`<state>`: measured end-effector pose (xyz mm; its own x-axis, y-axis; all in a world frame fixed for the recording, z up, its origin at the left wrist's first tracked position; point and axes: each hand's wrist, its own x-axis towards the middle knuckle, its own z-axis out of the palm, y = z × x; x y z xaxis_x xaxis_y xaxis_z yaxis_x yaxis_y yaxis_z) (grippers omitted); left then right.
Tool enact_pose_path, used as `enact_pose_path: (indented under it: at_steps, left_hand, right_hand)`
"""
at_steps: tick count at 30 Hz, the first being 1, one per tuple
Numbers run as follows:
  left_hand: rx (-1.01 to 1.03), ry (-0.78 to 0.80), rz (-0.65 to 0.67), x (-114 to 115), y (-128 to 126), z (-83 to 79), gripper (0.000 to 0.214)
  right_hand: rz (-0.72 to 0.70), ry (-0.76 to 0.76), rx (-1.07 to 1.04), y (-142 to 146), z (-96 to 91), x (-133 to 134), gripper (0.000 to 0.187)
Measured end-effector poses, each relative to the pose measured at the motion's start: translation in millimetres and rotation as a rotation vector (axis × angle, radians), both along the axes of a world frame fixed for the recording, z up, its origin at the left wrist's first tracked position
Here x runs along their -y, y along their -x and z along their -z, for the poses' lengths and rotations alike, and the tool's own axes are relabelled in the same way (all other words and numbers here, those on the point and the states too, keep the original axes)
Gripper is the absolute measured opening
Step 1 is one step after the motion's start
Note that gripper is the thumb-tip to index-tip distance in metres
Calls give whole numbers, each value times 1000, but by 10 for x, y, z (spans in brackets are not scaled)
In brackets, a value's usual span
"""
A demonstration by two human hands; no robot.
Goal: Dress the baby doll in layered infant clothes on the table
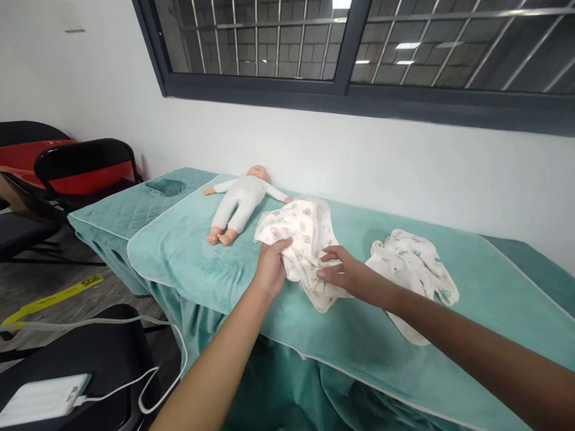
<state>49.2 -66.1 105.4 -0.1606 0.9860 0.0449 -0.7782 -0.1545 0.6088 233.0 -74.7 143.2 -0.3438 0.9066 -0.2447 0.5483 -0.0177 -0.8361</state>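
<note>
A white patterned baby cloth (305, 230), bunched up, is lifted just above the green bed cover. My left hand (272, 263) grips its left lower edge between thumb and fingers. At its right side, my right hand (339, 269) has its fingers apart beside the fabric; whether the fingertips touch it I cannot tell. Left of the cloth, a baby doll (245, 200) in a white bodysuit lies on its back, arms spread and feet toward me. To the right lies a crumpled white baby garment (411, 263) with a small print, partly hidden behind my right forearm.
The bed (193, 263) stands against a white wall under a barred window (269, 42). Folding chairs (90, 170) are at the left. On a black chair seat (112, 359) near me, a white power bank (47, 401) has a cable (179, 341) looping toward the bed.
</note>
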Motion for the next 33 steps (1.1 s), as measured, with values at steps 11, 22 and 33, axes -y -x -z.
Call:
enact_pose_path:
  at_steps: [11,22,33]
  left_hand:
    - [-191,145,219,301,-257,-60,45]
    - [-483,78,52,197,-87,3,75]
    - [-129,277,225,600,-637,358,83]
  right_hand:
    - [75,142,-673,-21,91,-141,64]
    - [-74,199,-656,-342,40,-392,69]
    - [-305,-336,98,-223,180,-17,37]
